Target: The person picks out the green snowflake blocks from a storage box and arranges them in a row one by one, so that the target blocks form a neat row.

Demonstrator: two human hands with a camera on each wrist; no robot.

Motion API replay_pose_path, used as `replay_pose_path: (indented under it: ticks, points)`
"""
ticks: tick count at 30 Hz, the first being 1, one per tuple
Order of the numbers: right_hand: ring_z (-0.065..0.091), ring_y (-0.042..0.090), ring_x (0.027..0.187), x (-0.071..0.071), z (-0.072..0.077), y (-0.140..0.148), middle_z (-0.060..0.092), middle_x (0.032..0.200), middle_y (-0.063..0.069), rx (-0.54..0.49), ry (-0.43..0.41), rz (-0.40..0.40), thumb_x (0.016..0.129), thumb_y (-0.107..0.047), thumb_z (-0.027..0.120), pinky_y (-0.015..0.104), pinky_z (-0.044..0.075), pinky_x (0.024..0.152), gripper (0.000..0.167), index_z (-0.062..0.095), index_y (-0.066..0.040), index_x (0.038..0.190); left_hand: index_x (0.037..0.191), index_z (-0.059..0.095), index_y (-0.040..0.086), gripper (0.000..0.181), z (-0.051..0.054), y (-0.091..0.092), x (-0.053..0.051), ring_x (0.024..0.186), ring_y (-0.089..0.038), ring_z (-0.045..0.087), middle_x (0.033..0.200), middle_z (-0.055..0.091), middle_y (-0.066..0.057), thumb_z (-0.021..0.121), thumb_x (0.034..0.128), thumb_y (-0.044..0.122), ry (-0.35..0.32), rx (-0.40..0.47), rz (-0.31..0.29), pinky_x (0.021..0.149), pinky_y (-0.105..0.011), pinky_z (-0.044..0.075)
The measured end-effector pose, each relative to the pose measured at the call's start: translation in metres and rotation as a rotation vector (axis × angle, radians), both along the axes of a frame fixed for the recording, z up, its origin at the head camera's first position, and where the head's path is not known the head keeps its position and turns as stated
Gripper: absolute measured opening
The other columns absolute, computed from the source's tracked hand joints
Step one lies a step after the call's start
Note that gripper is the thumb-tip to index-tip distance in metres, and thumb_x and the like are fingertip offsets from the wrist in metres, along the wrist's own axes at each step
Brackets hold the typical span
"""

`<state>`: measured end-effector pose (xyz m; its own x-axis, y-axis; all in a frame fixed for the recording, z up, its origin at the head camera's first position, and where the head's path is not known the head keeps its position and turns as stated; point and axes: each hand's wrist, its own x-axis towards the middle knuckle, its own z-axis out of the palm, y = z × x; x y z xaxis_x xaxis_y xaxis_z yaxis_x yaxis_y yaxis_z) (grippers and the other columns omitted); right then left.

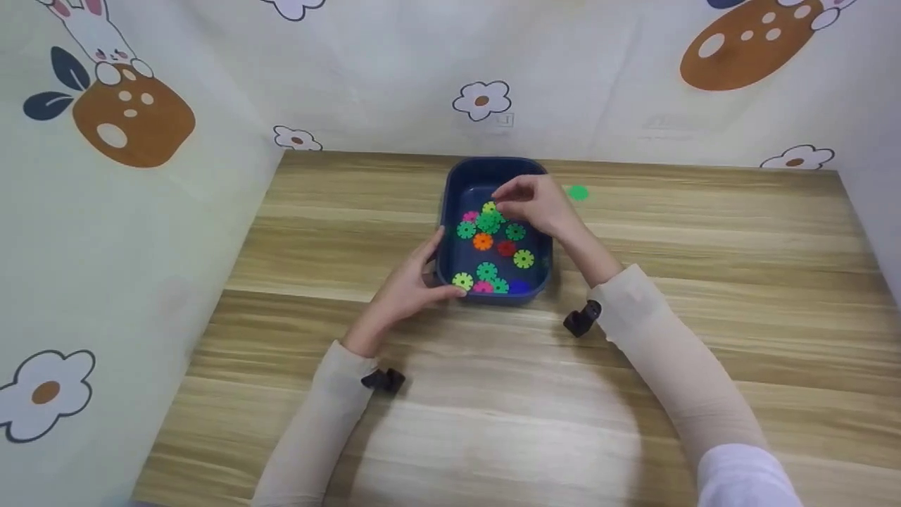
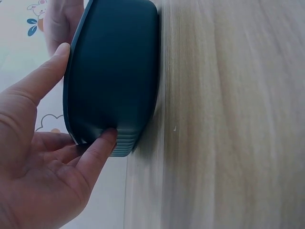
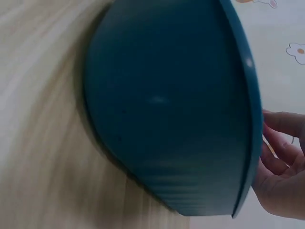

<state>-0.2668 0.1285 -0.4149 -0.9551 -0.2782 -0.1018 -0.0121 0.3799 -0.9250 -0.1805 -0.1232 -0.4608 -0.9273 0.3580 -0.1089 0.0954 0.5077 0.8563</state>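
Note:
A dark blue plastic bin (image 1: 445, 211) stands on the table, holding several small notched disc pieces. Green (image 1: 486, 271), orange (image 1: 482, 241), red (image 1: 506, 248) and yellow-green (image 1: 524, 259) ones are among them. My left hand (image 1: 407, 285) grips the bin's near left corner, thumb along the rim and fingers against the side; the left wrist view shows this hand (image 2: 45, 152) on the outer wall. Above the far half of the bin hovers my right hand (image 1: 538, 204), fingers bent, fingertips close to a yellow-green disc (image 1: 490, 208). The bin wall (image 3: 167, 105) partly hides its fingers in the right wrist view.
A bright green disc (image 1: 578, 192) lies on the wooden table (image 1: 704, 282) to the right of the bin, near the back edge. Patterned wall covering (image 1: 380, 70) rises behind and on both sides. Black wrist mounts (image 1: 383, 380) stick out from the sleeves.

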Motion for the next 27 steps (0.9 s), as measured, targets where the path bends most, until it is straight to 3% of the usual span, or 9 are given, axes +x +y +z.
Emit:
replay_pose_path:
  ticks: [3,8,15,27]
  points:
    - [0.067,0.01,0.085,0.002,-0.004,-0.006,0.072,0.109,0.015,0.003,0.0,0.036,0.093,-0.01,0.07,0.023,0.06,0.083,0.02,0.072,0.0,0.111,0.161,0.017,0.018,0.106,-0.001,0.0,0.0,0.146,-0.035,0.037,0.166,0.02,-0.015,0.084,0.0805,0.034,0.013,-0.013,-0.003,0.116,-0.044,0.041]
    - [0.068,0.008,0.081,0.004,-0.012,-0.014,0.073,0.111,0.017,0.029,0.004,0.093,0.091,-0.007,0.072,0.022,0.06,0.079,0.02,0.073,-0.001,0.11,0.161,0.016,0.02,0.108,-0.001,0.0,0.0,0.146,-0.035,0.037,0.167,0.018,-0.013,0.085,0.0797,0.032,-0.021,0.028,-0.001,0.112,-0.042,0.046]
    - [0.067,0.011,0.084,0.005,-0.023,-0.022,0.075,0.108,0.013,0.152,0.01,0.204,0.087,-0.01,0.075,0.02,0.055,0.077,0.023,0.074,-0.003,0.11,0.161,0.016,0.02,0.107,-0.002,0.0,0.0,0.146,-0.035,0.038,0.167,0.018,-0.013,0.084,0.0799,0.035,-0.023,0.029,-0.002,0.109,-0.041,0.048]
    - [0.07,0.018,0.091,0.006,-0.037,-0.026,0.075,0.106,0.016,0.247,-0.078,0.331,0.082,0.0,0.078,0.023,0.056,0.075,0.026,0.075,-0.001,0.107,0.161,0.016,0.018,0.107,-0.001,0.0,0.001,0.146,-0.033,0.038,0.167,0.018,-0.014,0.084,0.0804,0.032,-0.025,0.045,-0.003,0.105,-0.039,0.052]
